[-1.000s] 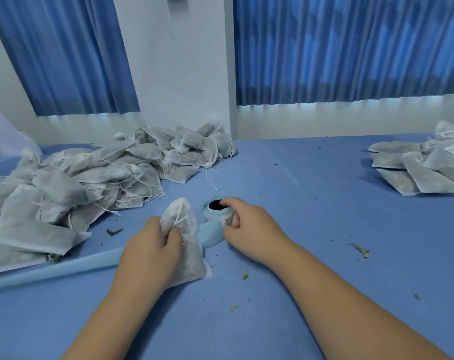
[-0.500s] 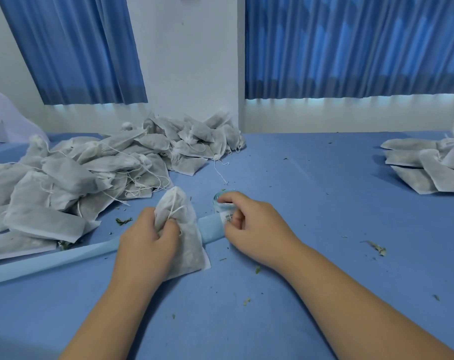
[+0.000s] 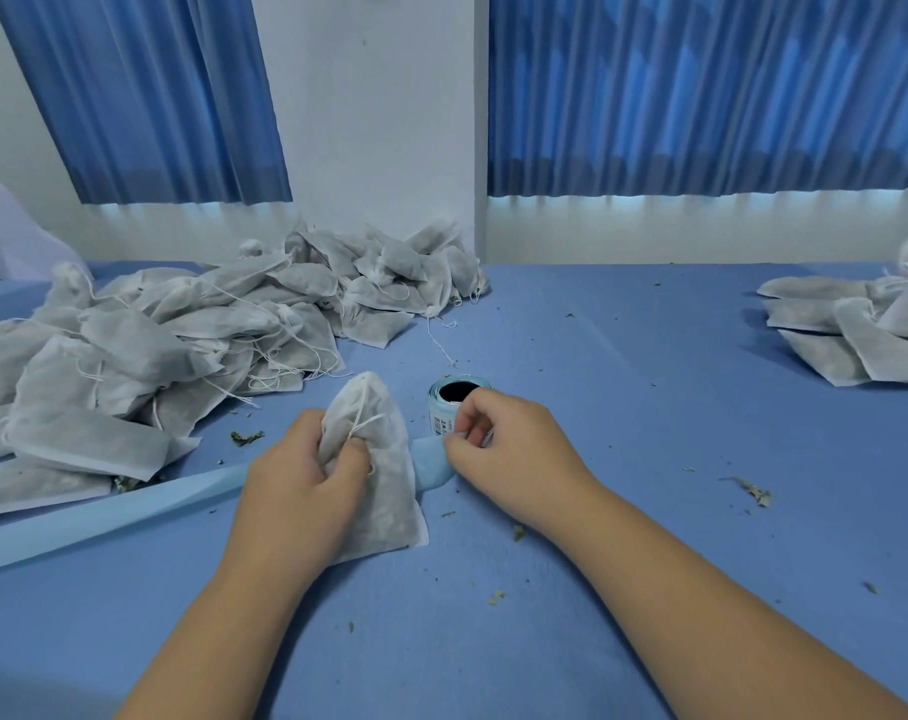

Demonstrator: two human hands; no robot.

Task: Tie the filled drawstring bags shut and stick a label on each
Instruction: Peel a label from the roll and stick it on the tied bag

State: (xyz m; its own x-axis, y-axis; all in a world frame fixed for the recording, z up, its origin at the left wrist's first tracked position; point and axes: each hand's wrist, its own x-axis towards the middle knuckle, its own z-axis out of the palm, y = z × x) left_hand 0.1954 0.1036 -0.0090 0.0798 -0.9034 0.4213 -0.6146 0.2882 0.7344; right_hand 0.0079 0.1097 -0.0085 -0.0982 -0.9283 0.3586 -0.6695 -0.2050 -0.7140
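- Table [image 3: 649, 407], covered in a blue cloth, fills the lower frame. Blue pleated curtains [image 3: 701, 96] hang on the wall behind it.
- Heap of filled white non-woven drawstring bags [image 3: 181, 345] at far left. They are piled loosely, with white strings trailing onto the cloth.
- Smaller pile of flat white bags [image 3: 857, 335] at far right, well apart from the heap. One at the frame edge seems to carry a label; too small to confirm.
- Pale blue backing strip [image 3: 103, 517] runs from the left edge across the cloth and passes under the held bag toward the roll.
- Left hand [image 3: 296, 485]: fingers curled round the held bag, gripping its left side below the neck, with the drawstring caught at the thumb.
- Right hand [image 3: 509, 449]: thumb and fingertips pressed together, pinching the outer layer of the label roll where the strip leaves it. Cannot tell whether a single label is lifted.
- Held bag [image 3: 389, 501], centre of table, just left of the roll. It is thin white fabric with the fill showing faintly grey through it. The neck is gathered to a point, a white drawstring crosses the upper part, and the bottom corner lies flat on the cloth.
- Label roll [image 3: 454, 402]: small, upright on its side, with a dark core and printed white labels on blue backing.
- Dried green crumbs [image 3: 753, 491] are scattered on the cloth.
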